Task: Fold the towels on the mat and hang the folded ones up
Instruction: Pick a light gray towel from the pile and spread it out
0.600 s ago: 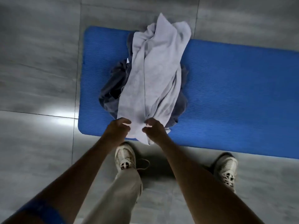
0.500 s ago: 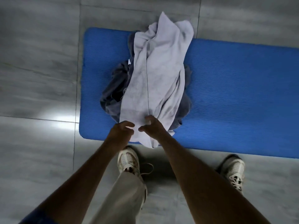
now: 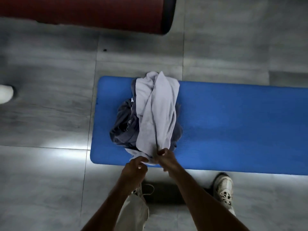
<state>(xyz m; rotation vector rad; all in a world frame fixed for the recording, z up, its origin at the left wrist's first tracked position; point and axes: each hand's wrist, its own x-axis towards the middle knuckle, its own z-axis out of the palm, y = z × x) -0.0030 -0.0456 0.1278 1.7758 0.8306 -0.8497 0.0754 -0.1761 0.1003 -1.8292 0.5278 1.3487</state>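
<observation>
A light grey towel lies crumpled and stretched lengthwise over a dark grey towel, both heaped on the left part of a blue mat. At the mat's near edge my right hand grips the light towel's near end, thumb and fingers curled round the cloth. My left hand is just left of it, fingers bent and pinching the same hem's corner.
Grey floor tiles surround the mat. A dark red cylinder lies across the top left. A white object sits at the left edge. My two white shoes stand on the floor before the mat.
The view has tilted up and back, so the mat sits lower and the red cylinder shows. Both hands have drawn the light towel's near end a little toward me.
</observation>
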